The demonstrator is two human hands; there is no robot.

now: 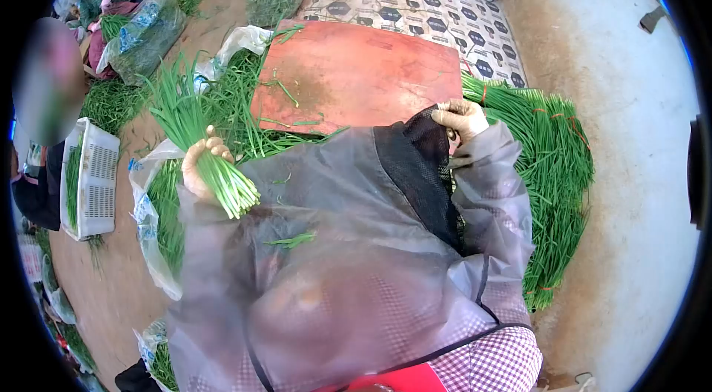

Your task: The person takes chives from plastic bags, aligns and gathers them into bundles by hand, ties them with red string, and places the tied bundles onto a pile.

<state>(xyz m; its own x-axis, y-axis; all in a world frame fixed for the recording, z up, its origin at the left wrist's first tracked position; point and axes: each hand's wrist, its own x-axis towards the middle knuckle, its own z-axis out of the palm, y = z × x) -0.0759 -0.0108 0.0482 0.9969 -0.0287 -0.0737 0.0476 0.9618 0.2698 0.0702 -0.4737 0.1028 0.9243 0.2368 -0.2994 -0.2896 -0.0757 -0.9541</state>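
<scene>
Gripping unbanded-looking, slender green stalks (176, 106) in left hand (194, 170), pinching black mesh fabric (423, 136) in right hand (466, 120), near red-banded green bundles (555, 169) beside right edge of red tabletop (371, 73).

patterned mat (400, 2); stained wall (630, 117); white crate (96, 180)

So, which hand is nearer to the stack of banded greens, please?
The right hand is nearer: pinching dark mesh, it is close beside the stack. The left hand, gripping a bunch of greens, is well away to its left.

stained pale wall (638, 117), hex-print mat (386, 2), brn flr (96, 281), prob. concrete
</scene>
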